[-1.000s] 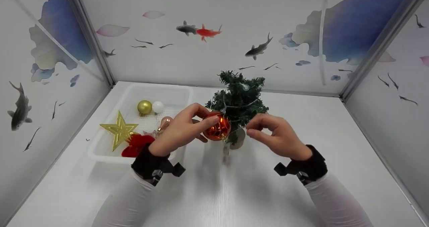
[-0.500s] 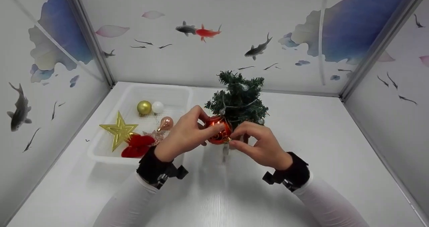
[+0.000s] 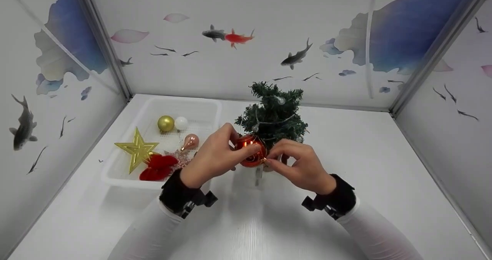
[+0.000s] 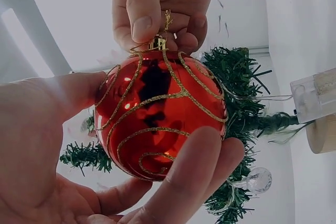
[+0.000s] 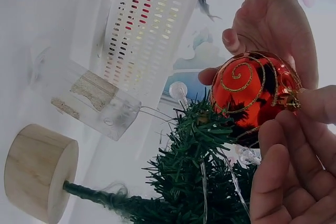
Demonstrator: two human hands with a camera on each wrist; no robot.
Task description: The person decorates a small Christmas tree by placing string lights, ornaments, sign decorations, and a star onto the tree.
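A shiny red Christmas ball (image 4: 152, 93) with gold glitter swirls is held in the fingers of my left hand (image 3: 213, 152), thumb on one side and fingers around the other. My right hand (image 3: 301, 166) pinches at the ball's gold cap (image 4: 156, 43), where a thin gold cord shows between thumb and fingers. Right behind both hands stands a small green artificial Christmas tree (image 3: 275, 112), strung with clear bulb lights. Its round wooden base (image 5: 37, 166) shows in the right wrist view, mostly hidden by the hands in the head view.
On the left sits a white plastic basket (image 3: 127, 182) holding a gold star (image 3: 136, 148), a red velvety bow (image 3: 159, 167), a gold ball (image 3: 166, 123), a white ball (image 3: 181, 123) and a rose-coloured teardrop ornament (image 3: 191, 141). A clear box (image 5: 100, 98) wired to the lights lies by the tree.
My right hand has come left and down from beside the tree to the ball's cap. The left hand has shifted slightly down and right with the ball.
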